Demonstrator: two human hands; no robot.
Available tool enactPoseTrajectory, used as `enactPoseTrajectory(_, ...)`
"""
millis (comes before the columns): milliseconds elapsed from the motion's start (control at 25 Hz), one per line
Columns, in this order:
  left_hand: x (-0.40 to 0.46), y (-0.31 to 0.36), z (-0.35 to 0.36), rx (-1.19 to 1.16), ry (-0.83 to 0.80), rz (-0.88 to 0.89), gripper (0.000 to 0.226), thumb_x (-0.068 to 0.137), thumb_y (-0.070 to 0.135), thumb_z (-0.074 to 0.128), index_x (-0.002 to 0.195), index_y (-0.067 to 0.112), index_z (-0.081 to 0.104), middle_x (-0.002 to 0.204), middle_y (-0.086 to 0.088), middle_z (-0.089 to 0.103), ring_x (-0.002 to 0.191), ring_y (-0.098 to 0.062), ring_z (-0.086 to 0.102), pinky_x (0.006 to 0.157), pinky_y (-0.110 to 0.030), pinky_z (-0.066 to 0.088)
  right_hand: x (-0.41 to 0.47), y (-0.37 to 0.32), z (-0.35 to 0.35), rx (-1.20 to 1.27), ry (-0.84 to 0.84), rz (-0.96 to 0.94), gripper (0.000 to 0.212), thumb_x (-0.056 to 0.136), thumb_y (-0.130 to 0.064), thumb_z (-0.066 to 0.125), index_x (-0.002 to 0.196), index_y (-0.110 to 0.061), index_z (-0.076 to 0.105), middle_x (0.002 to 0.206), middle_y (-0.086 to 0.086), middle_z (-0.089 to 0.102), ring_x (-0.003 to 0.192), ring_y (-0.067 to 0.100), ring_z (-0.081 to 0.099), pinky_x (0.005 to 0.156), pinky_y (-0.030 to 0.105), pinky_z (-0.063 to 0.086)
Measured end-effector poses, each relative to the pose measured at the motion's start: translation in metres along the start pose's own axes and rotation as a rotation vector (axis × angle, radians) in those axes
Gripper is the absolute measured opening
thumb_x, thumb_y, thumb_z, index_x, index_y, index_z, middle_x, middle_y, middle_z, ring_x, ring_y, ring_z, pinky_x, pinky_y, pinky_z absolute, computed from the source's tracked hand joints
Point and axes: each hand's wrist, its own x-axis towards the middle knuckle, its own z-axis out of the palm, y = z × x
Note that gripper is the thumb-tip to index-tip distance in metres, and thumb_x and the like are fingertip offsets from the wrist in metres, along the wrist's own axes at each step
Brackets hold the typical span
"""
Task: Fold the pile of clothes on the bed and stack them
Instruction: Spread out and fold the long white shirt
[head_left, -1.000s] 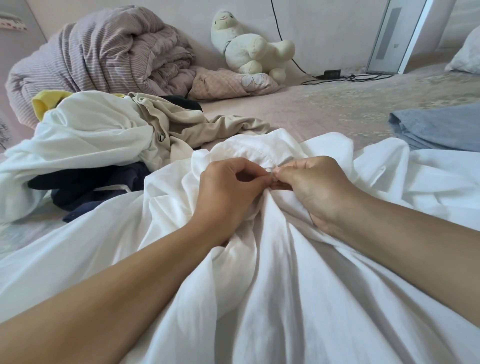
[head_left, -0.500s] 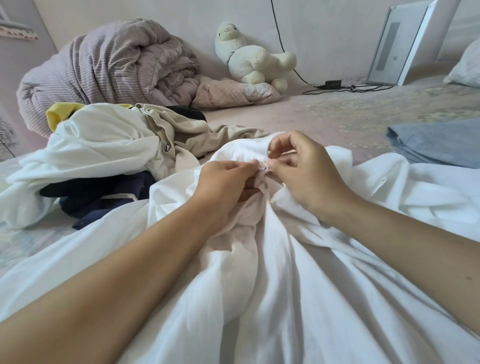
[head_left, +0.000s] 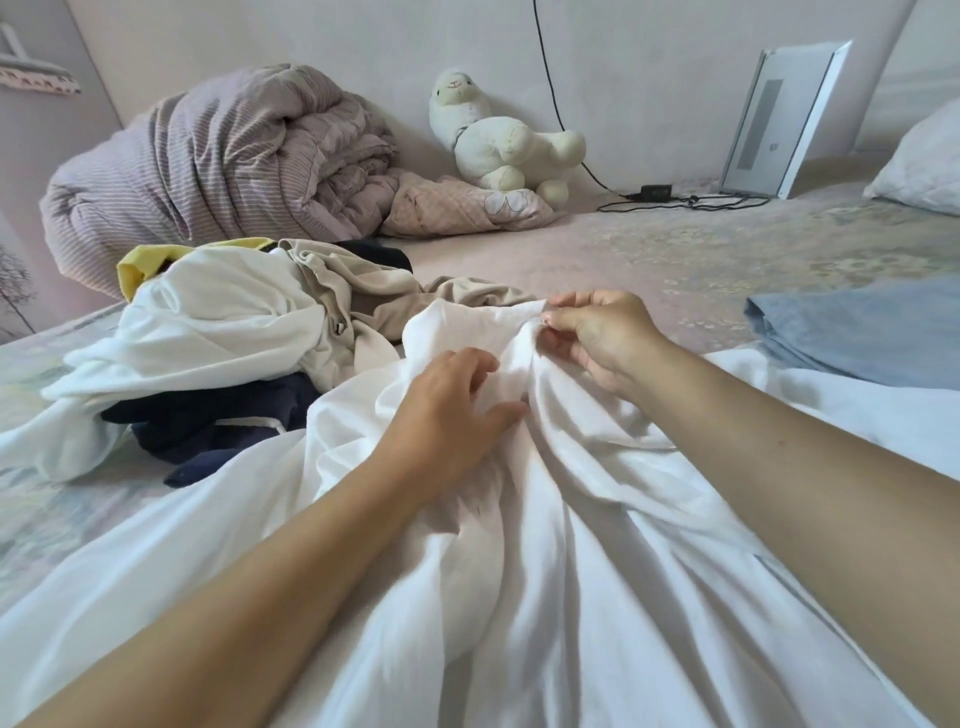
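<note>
A large white garment (head_left: 571, 545) lies rumpled across the bed in front of me, filling the lower half of the view. My right hand (head_left: 602, 338) pinches its far top edge between thumb and fingertips and lifts it a little. My left hand (head_left: 452, 410) rests on the cloth just left of that, fingers loosely spread and holding nothing. To the left sits the unfolded pile (head_left: 218, 322): a white piece on top, beige, yellow and dark navy clothes under and around it. A folded blue garment (head_left: 857, 332) lies at the right.
A rolled striped duvet (head_left: 218, 161) and a pink cushion (head_left: 467, 208) lie at the back left. A white plush toy (head_left: 498, 140) leans on the wall. A black cable (head_left: 675, 200), a white leaning panel (head_left: 779, 119) and a pillow (head_left: 924, 161) are at the back right.
My left hand has let go of the white edge and dropped back onto the cloth. My right hand keeps its pinch and has carried the edge up and to the right.
</note>
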Motion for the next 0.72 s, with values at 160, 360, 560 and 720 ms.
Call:
enactPoseTrajectory(160,-0.001,0.002,-0.017,0.046,0.003,0.077,0.052,0.077,0.027,0.075,0.122,0.016,0.053,0.112,0.007,0.045,0.108,-0.011,0.046,0.079,-0.012,0.029,-0.010,-0.008,0.001,-0.868,-0.089,-0.232,0.021,0.085,-0.012,0.067,0.105,-0.009,0.062,0.096,0.004,0.058,0.083,0.016,0.057,0.074,0.025,0.044)
enactPoseTrajectory(360,-0.006,0.011,-0.021,0.208,-0.032,0.155,0.027,0.078,0.033,0.074,0.092,0.014,0.060,0.088,0.004,0.048,0.085,-0.018,0.050,0.065,-0.019,0.031,-0.062,-0.011,-0.023,-1.148,-0.181,-0.360,0.024,0.082,-0.031,0.070,0.072,-0.009,0.066,0.071,0.003,0.065,0.070,0.015,0.056,0.057,0.021,0.036)
enactPoseTrajectory(560,-0.013,-0.002,-0.016,0.200,0.005,-0.049,0.016,0.085,0.025,0.067,0.090,0.010,0.062,0.084,0.001,0.057,0.088,-0.021,0.056,0.073,-0.030,0.043,-0.075,0.014,-0.028,-1.168,-0.169,-0.220,0.023,0.081,-0.027,0.071,0.086,-0.005,0.065,0.082,0.008,0.066,0.080,0.022,0.061,0.068,0.030,0.042)
enactPoseTrajectory(720,-0.009,-0.002,-0.021,0.120,0.120,-0.058,0.021,0.088,0.022,0.062,0.077,0.006,0.071,0.070,-0.003,0.066,0.065,-0.014,0.055,0.052,-0.013,0.037,-0.078,0.017,-0.022,-1.144,-0.155,-0.561,0.011,0.084,-0.022,0.067,0.086,-0.011,0.063,0.085,-0.002,0.054,0.080,0.018,0.050,0.071,0.027,0.038)
